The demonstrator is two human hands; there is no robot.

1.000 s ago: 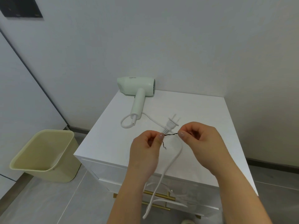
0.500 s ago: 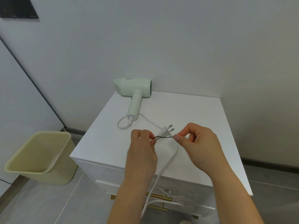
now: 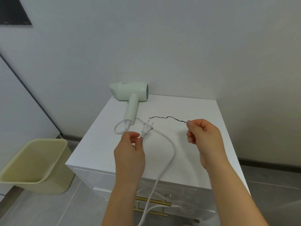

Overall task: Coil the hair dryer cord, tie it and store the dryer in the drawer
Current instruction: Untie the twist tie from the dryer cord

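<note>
Twist tie now off the cord, trailing leftward from the right hand's pinch; left hand pinches the cord under the plug; dryer lies beyond it, so coiling is judged outstanding.

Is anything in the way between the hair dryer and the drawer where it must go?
Yes. The drawer is shut, and the white cord, not yet coiled, hangs down across its gold handle. Nothing else visible blocks the hair dryer.
</note>
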